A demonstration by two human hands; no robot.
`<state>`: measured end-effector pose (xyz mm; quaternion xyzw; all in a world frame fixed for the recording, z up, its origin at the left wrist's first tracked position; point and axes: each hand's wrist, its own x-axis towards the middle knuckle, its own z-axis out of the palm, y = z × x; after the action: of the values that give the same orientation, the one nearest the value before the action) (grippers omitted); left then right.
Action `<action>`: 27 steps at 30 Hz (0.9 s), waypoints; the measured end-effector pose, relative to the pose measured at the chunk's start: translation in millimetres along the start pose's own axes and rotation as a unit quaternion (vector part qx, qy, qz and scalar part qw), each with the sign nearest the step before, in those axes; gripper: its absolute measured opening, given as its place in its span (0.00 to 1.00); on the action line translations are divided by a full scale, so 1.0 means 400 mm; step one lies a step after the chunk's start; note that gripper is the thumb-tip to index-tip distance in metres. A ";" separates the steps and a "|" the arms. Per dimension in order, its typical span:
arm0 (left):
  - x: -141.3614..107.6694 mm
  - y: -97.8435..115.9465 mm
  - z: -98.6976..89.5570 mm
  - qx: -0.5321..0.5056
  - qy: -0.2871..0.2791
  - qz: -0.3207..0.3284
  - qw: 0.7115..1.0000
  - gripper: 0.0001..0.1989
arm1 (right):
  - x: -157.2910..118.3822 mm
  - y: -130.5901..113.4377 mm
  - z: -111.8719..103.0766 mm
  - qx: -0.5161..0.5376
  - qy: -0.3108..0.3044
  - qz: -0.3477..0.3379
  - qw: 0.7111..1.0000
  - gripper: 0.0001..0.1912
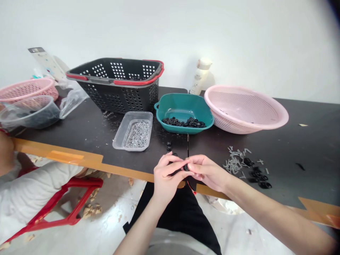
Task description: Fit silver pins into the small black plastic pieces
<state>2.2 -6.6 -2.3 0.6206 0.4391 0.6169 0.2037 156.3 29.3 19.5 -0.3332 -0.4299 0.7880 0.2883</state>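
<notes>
At the table's front edge my left hand (168, 174) and my right hand (205, 171) meet, fingertips pinched together around a small round black piece (186, 167). Both hands are closed on it, and fingers cover part of it. A few more black pieces (169, 145) lie just beyond my left hand. To the right of my right hand is a loose pile of small silvery pins (235, 161), with several black round pieces (259, 175) beside it. Farther back, a teal basin (186, 102) contains many black pieces, and a clear plastic tub (119, 140) is partly filled with silvery pins.
A black basket with red handles (119, 94) stands behind the tub. On the right is a pink colander (247, 124), near a white bottle (200, 76). At left are a pink basket (29, 85), a clear bowl (39, 117), another person's leg (34, 187) and a red stool (71, 212).
</notes>
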 end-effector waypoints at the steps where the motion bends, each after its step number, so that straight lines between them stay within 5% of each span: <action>1: -0.002 0.000 0.002 0.004 0.005 0.004 1.000 0.07 | 0.000 -0.002 0.001 0.002 0.003 0.002 1.000 0.17; 7: -0.017 0.010 0.008 0.027 0.031 0.046 0.998 0.09 | -0.005 -0.013 -0.005 -0.002 -0.016 0.015 1.000 0.18; 18: -0.003 0.001 -0.036 0.072 -0.055 0.072 0.993 0.07 | -0.003 0.011 0.005 -0.060 0.012 -0.045 0.997 0.17; 27: -0.003 -0.001 -0.039 0.090 -0.049 0.082 0.991 0.09 | -0.008 0.007 0.012 -0.060 -0.028 -0.029 0.997 0.17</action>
<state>-12.6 -12.1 -0.9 0.7000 0.4297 0.5582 0.1174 154.0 23.1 19.8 -0.3152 -0.4942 0.7608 0.2784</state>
